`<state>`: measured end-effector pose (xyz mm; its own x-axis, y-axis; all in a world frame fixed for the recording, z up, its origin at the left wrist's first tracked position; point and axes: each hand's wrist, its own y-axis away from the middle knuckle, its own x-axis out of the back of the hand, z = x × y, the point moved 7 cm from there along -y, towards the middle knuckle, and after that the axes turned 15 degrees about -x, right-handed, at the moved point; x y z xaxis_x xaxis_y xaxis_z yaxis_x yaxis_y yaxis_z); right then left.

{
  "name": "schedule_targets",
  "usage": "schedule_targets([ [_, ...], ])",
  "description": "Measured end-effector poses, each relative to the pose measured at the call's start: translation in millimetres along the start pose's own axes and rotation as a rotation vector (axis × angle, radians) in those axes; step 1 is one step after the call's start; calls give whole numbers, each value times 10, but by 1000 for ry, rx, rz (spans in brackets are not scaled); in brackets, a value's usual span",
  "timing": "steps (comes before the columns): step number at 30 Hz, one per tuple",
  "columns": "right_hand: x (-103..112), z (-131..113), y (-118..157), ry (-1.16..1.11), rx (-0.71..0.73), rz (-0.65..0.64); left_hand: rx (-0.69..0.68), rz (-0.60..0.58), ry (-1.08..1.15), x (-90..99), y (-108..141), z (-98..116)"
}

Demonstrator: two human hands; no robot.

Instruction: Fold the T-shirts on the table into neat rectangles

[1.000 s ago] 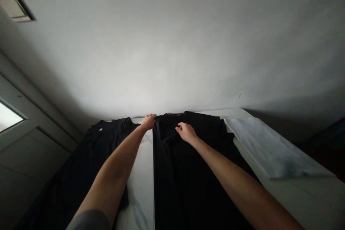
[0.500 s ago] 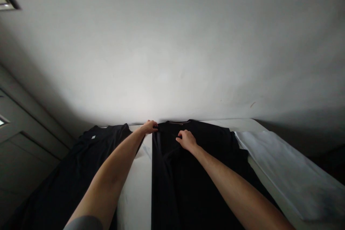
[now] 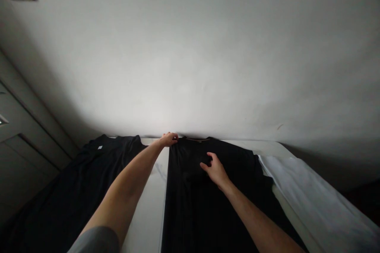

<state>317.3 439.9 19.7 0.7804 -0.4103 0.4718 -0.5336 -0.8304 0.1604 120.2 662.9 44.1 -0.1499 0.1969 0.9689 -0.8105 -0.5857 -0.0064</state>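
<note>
A black T-shirt [image 3: 208, 205] lies spread in front of me, its neckline toward the wall. Its left edge runs straight, as if that side is folded in. My left hand [image 3: 170, 139] pinches the shirt at the far left corner, beside the collar. Over the chest of the same shirt hovers my right hand [image 3: 216, 169], thumb and forefinger apart, with nothing between them. Whether its other fingers touch the cloth I cannot tell.
Another dark shirt [image 3: 97, 182] with a small white tag lies to the left. White cloth [image 3: 311, 189] is on the right. All rest on a pale table [image 3: 151, 209] against a grey-white wall [image 3: 190, 55]. A panelled door [image 3: 20, 158] stands at far left.
My right hand has opened its pinch and drawn back slightly toward me and to the right. The left hand stays at the shirt's far corner, shifted a little right.
</note>
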Motion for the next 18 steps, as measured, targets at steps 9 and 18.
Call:
schedule_targets([
  [9,141,29,135,14,51,117,-2,43,-48,3,-67,121],
  [18,49,158,126,5,-29,67,89,247,-144,44,126,389],
])
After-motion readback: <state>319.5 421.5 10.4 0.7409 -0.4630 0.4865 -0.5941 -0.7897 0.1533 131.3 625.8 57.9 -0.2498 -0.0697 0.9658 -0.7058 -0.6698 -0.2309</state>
